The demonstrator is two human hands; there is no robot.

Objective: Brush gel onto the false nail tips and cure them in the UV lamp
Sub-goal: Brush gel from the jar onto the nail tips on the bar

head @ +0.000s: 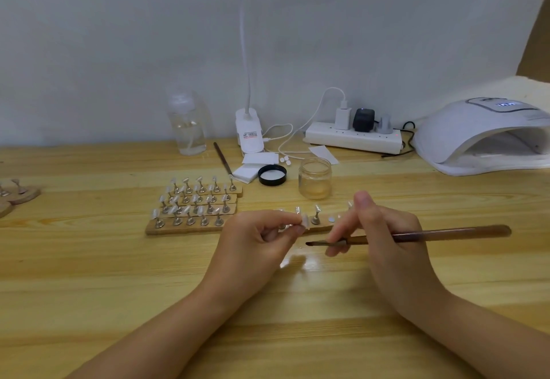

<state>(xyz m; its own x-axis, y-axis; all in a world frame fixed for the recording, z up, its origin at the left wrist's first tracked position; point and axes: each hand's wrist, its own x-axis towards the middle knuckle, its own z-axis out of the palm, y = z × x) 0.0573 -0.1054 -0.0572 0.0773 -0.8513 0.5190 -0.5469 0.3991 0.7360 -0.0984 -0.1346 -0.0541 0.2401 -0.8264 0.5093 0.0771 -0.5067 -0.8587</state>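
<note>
Pale wall stood behind a wooden counter [89, 259] that carried everything for the job. Near the middle, the left hand [256, 240] pinched a small metal stand with a false nail tip [304, 221] on it between curled fingertips, lifted just above the nearest wooden strip [184, 227]. The right hand [384, 229] gripped a brown-handled brush [446, 233] like a pen, its dark bristles pointing left and sitting just below the held tip, close to it but apart.

Behind the hands, several wooden strips held rows of tips on metal stands [193, 200]; whether any of them already carried gel could not be told from the glare and blur. An open glass jar [315, 177] with a little pale liquid stood just beyond the right hand, its black lid [272, 175] lying beside it. The UV lamp [482, 134] sat at the far right, its display lit, and nothing could be made out inside its opening.

By the look of it, the work was in the brushing stage on a single tip. Coating the other tips and curing under the lamp seemed left to do.
</note>
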